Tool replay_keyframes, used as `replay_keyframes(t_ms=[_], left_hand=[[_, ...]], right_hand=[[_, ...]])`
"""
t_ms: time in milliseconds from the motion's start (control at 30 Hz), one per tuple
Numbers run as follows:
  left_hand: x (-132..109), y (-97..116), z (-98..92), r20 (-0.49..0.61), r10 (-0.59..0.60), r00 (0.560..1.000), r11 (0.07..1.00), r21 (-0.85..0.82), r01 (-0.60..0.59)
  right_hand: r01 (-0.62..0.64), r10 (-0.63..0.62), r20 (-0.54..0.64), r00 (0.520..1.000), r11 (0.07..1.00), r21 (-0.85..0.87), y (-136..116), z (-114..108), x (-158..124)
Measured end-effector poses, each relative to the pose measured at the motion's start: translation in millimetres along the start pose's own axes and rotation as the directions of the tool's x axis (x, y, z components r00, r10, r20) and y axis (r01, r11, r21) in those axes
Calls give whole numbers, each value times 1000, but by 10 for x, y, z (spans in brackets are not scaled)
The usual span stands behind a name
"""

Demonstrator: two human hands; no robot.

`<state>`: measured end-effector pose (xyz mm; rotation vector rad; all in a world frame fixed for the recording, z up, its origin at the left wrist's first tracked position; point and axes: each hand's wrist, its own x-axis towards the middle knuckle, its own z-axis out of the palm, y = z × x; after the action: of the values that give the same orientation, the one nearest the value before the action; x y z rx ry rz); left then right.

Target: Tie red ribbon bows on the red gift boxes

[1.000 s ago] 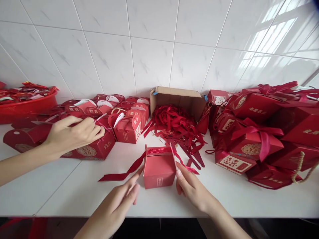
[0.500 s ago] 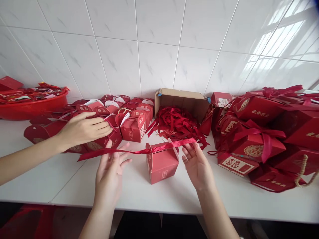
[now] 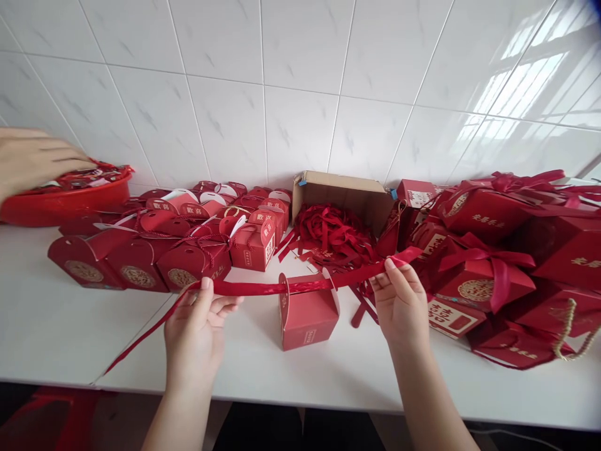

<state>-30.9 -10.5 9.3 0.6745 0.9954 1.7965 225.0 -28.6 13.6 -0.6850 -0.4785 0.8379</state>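
Observation:
A red ribbon (image 3: 253, 288) stretches between my two hands and passes through the top of a small red gift box (image 3: 307, 317), which stands upright on the white counter. To the left of that box, my left hand (image 3: 197, 326) pinches the ribbon between thumb and fingers; a loose tail hangs from it down to the counter. My right hand (image 3: 399, 300) grips the ribbon near its other end, to the right of the box, and a short end sticks out past the fingers.
Filled rows of red boxes (image 3: 141, 257) stand at left. Behind my box lies a cardboard carton (image 3: 345, 181) with tangled ribbons (image 3: 333, 228). Bow-tied boxes (image 3: 493, 275) are piled at right. Another person's hand (image 3: 42, 156) is over a red basin (image 3: 66, 203) of small packets.
Both my hands have moved apart and closed on the ribbon, which is now drawn tighter and further right. The other person's hand has left the boxes for the basin.

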Motion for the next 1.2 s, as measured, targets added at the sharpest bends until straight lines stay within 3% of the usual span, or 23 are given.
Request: replay_keyframes(t_ms=[200, 467, 700, 800, 1000, 1200], left_hand=[[31, 93, 76, 11, 95, 995, 988, 122, -96], [60, 215, 200, 92, 280, 956, 932, 213, -293], [32, 343, 427, 154, 480, 863, 833, 228, -504], [12, 391, 544, 236, 533, 812, 796, 185, -576], [0, 468, 758, 542, 456, 706, 798, 102, -594], [12, 531, 924, 673, 359, 647, 825, 96, -557]], right_hand=[[182, -175, 71, 982, 977, -107, -137, 1, -5], [280, -270, 82, 959, 948, -153, -250, 48, 39], [374, -351, 134, 927, 900, -223, -354, 162, 48], [391, -347, 199, 917, 881, -265, -414, 275, 79], [366, -200, 460, 865, 878, -308, -462, 611, 194], [351, -123, 561, 819, 880, -320, -441, 828, 209]])
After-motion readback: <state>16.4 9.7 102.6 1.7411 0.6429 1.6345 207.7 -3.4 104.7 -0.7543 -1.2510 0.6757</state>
